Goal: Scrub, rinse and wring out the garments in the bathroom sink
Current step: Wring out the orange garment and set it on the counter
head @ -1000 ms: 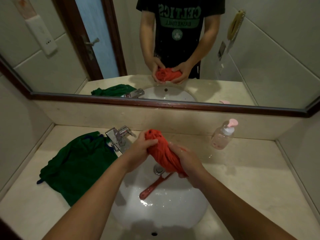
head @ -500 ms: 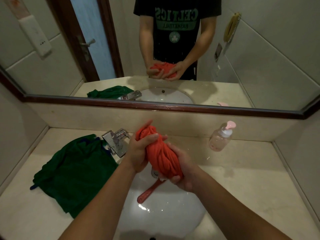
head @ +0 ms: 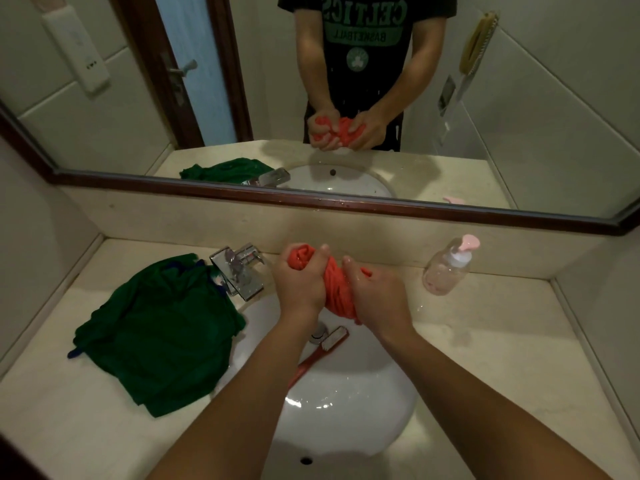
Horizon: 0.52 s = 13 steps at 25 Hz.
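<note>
Above the white oval basin (head: 349,403), left hand (head: 301,284) and right hand (head: 379,296) clench the twisted red cloth garment (head: 337,289); counter-twisting firmly, kept over the bowl, should drain it best.

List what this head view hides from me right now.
Head view only:
- red garment: its middle is covered by the left hand and right hand gripping it.
- drain: partly behind the left wrist.
- brush: handle end hidden under the left forearm.
</note>
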### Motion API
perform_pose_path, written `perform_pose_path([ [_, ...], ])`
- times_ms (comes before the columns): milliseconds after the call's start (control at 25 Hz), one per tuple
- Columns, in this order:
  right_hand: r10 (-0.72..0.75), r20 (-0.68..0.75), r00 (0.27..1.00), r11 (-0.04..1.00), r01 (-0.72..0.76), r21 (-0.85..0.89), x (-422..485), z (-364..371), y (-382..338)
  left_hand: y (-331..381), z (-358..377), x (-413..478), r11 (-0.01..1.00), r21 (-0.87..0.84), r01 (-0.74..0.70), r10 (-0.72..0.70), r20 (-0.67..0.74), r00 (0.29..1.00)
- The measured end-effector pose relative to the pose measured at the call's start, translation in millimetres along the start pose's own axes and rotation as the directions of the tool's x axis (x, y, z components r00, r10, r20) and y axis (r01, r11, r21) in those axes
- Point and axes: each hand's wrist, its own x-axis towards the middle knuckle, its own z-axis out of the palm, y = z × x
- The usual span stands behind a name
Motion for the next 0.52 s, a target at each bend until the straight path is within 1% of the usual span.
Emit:
perform_pose_path([
  [120, -0.212, -0.001, 0.977, 0.966, 0.209, -0.152, 1, -3, -2, 0, 5, -4, 0.999, 0.008, 0.051, -0.051, -0.051, 0.997],
  [160, -0.309, -0.021, 0.951, 0.930, 0.297, -0.217, 1, -3, 0, 0, 5, -4, 0.997, 0.000, 0.077, -0.077, -0.064, 0.995],
  [240, -0.531, -0.049, 0.846, 0.801, 0.483, -0.353, 6, -2, 7, 1, 5, -6, 0.985, -0.051, 0.167, -0.171, -0.094, 0.981],
  [280, -0.597, -0.020, 0.802, 0.733, 0.535, -0.420, 9, -1, 10, 2, 6, -7, 0.971, -0.097, 0.221, -0.231, -0.108, 0.967],
  [320, -0.643, 0.014, 0.765, 0.674, 0.576, -0.462, 12, -1, 13, 4, 7, -9, 0.951, -0.150, 0.269, -0.287, -0.114, 0.951],
  [360, -0.676, 0.027, 0.736, 0.639, 0.605, -0.475, 14, -1, 13, 6, 8, -11, 0.931, -0.199, 0.307, -0.333, -0.111, 0.936],
  [440, -0.725, -0.011, 0.689, 0.621, 0.647, -0.442, 18, -4, 14, 7, 11, -11, 0.913, -0.240, 0.331, -0.366, -0.116, 0.923],
  [480, -0.733, -0.027, 0.680, 0.624, 0.655, -0.425, 18, -6, 13, 5, 11, -10, 0.915, -0.236, 0.326, -0.361, -0.126, 0.924],
  [520, -0.708, -0.023, 0.706, 0.650, 0.639, -0.412, 16, -7, 10, 2, 10, -7, 0.925, -0.222, 0.309, -0.342, -0.126, 0.931],
])
